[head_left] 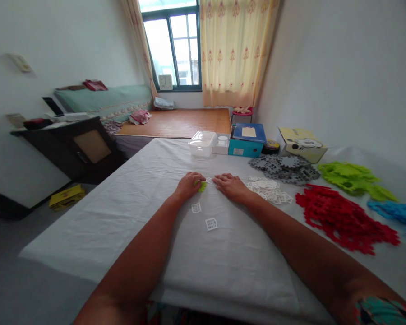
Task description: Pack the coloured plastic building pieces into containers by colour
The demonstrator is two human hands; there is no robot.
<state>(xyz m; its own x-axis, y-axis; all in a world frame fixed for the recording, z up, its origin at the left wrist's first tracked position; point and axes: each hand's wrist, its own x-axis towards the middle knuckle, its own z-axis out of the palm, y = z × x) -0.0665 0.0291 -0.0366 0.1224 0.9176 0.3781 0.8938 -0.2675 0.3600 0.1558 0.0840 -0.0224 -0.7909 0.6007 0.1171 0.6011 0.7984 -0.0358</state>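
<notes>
My left hand (191,183) is closed on a lime-green plastic building piece (202,186), which rests at the tabletop and is partly hidden by my fingers. Just right of it lies a small white window-shaped piece (209,180). The fingertips of my right hand (227,183) reach to its right side; the fingers are stretched out, and whether they touch it I cannot tell. Nearer to me, two more white window pieces lie flat, one (196,208) by my left forearm and another (211,224) between my forearms.
Right of my right hand are piles of white pieces (269,189), grey pieces (284,168), red pieces (345,216), green pieces (350,178) and blue pieces (401,216). Behind stand a clear plastic tub (202,144), a blue box (246,146) and a yellow box (302,142) on the white cloth (122,212).
</notes>
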